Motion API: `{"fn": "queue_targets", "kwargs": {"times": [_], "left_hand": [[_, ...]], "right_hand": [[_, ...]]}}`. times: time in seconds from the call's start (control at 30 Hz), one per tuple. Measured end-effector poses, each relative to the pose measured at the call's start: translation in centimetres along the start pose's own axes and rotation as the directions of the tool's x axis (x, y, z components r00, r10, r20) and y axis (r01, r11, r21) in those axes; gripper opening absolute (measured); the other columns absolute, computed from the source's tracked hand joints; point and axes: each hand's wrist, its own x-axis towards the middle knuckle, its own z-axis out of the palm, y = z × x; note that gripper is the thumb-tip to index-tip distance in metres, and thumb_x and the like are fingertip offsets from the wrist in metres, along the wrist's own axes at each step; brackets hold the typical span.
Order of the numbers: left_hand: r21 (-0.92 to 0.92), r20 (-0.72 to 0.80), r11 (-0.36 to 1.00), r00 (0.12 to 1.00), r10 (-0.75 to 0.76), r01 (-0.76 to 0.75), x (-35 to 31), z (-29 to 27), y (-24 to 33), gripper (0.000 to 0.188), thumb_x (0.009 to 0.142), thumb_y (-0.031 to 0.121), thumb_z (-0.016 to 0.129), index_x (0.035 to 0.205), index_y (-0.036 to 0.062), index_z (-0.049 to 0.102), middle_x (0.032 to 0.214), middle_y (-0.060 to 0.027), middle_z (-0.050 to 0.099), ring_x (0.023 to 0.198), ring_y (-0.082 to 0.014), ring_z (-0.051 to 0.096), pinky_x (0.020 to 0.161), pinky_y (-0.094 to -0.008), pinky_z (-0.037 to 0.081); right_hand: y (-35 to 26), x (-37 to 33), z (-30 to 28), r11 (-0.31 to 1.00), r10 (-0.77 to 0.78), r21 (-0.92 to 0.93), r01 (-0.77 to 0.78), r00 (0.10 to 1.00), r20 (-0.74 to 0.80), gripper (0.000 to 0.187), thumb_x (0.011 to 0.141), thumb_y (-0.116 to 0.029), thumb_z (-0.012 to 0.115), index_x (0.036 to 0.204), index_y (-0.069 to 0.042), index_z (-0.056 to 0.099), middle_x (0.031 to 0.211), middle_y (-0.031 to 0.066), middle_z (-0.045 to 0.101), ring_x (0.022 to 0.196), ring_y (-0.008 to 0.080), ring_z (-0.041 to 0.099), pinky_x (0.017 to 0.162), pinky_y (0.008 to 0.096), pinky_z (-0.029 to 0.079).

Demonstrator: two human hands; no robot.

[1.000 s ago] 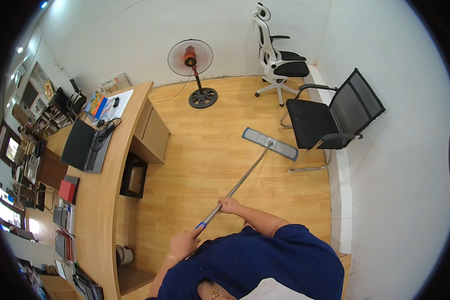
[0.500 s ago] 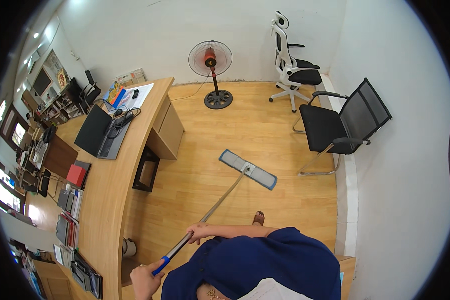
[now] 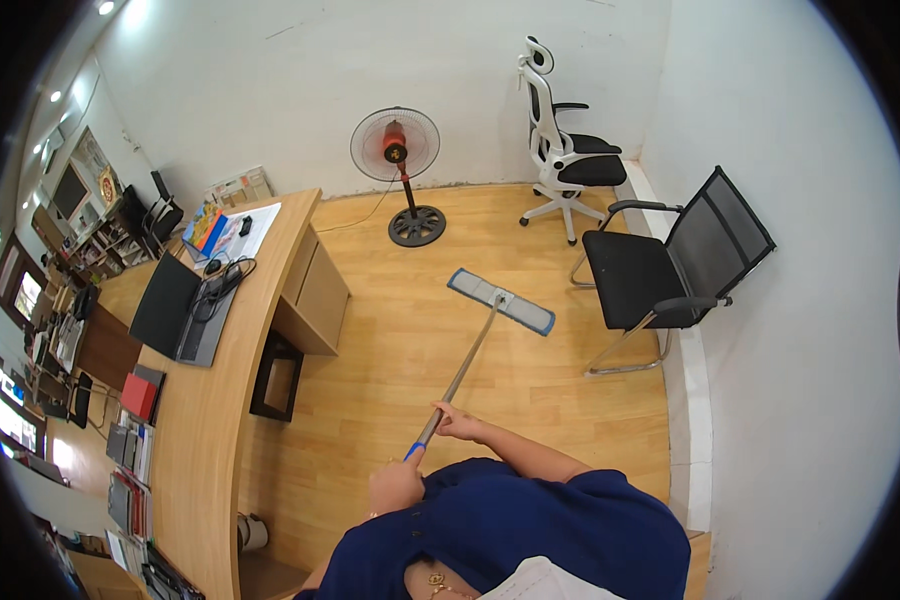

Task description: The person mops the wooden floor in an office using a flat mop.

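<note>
A flat mop with a pale, blue-edged pad lies on the wooden floor ahead of me, tilted across the view. Its metal pole slants back toward my body. My left hand is closed round the blue grip at the pole's upper end, close to my chest. Farther down the shaft, my right hand grips the bare metal, with that forearm stretched out from the right. The fingers of my left hand are partly hidden behind its back.
A wooden desk with a laptop and stacked folders runs along the left. At the back stands a pedestal fan. A white-framed swivel chair and a black mesh armchair stand by the right wall. A bin sits beneath the desk.
Both hands have moved forward and to the right with the pole. The mop head has slid a little farther away across the floor. The whole view has shifted slightly.
</note>
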Motion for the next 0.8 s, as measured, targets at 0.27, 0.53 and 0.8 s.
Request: {"fn": "queue_targets", "kwargs": {"times": [0.27,0.53,0.8], "left_hand": [[-0.092,0.032,0.982,0.986,0.166,-0.162,18.0,4.6,7.0,0.037,0.080,0.018,0.055,0.117,0.0160,0.052,0.081,-0.0182,0.065,0.078,-0.0360,0.064,0.066,-0.0478,0.049],[-0.236,0.097,0.967,0.988,0.118,-0.093,32.2,6.4,8.9,0.059,0.073,0.020,0.058,0.131,0.0194,0.045,0.089,-0.0181,0.066,0.084,-0.0350,0.063,0.070,-0.0457,0.050],[-0.619,0.332,0.778,0.934,0.131,0.111,40.3,5.3,18.0,0.070,0.073,0.020,0.063,0.138,0.0165,0.038,0.083,-0.0183,0.065,0.068,-0.0278,0.064,0.061,-0.0397,0.051]], "right_hand": [[-3.1,-2.7,-10.0,0.809,0.114,0.573,-0.131,0.991,0.067,0.061,0.092,-0.036,0.052,0.143,-0.025,0.021,0.110,0.0082,0.059,0.090,0.0156,0.058,0.069,0.0279,0.048],[4.2,-3.7,-15.1,0.655,0.295,0.717,-0.237,0.954,0.046,0.050,0.096,-0.037,0.044,0.136,-0.009,0.036,0.112,0.0113,0.060,0.094,0.0194,0.060,0.078,0.0318,0.050],[2.3,-3.3,-21.3,0.566,0.330,0.824,0.013,0.913,-0.240,0.046,0.096,-0.039,0.041,0.129,-0.008,0.044,0.111,0.0155,0.060,0.094,0.0264,0.060,0.079,0.0395,0.051]]}}
